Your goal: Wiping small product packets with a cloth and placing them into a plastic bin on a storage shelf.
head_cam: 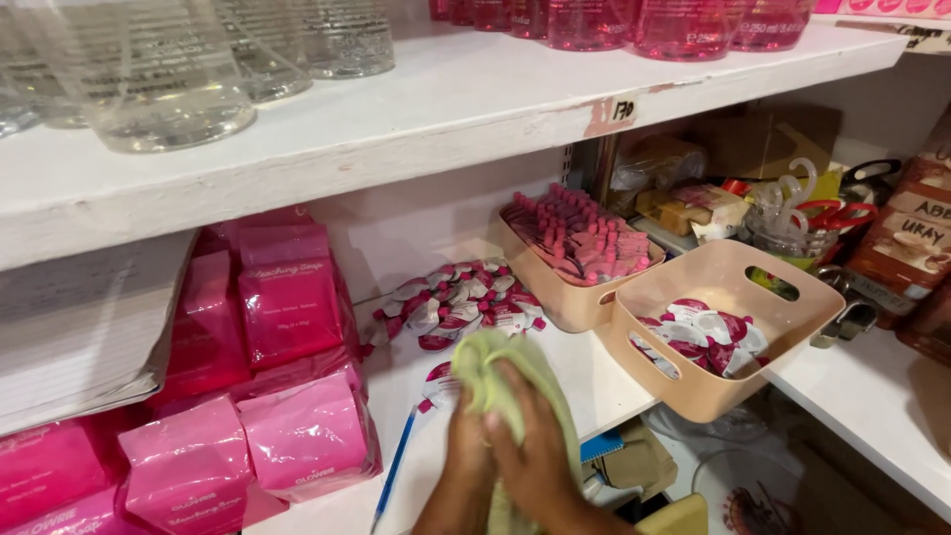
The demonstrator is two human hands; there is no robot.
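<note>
The cloth (515, 381) bunched in the hand (530, 451) is soft, matt, yellow-green fabric. The beige basket (792, 342) is smooth, matt plastic. The pink pouches (297, 436) are glossy, crinkled film, and the sachets (456, 302) shine like foil. The white shelf (475, 99) is painted, worn and chipped at its edge, under clear glossy bottles (149, 79)

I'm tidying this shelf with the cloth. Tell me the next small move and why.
Probably sweep the green cloth forward toward the loose sachets: both hands, left and right, grip it at the white shelf edge, and bare shelf lies just ahead.
</note>
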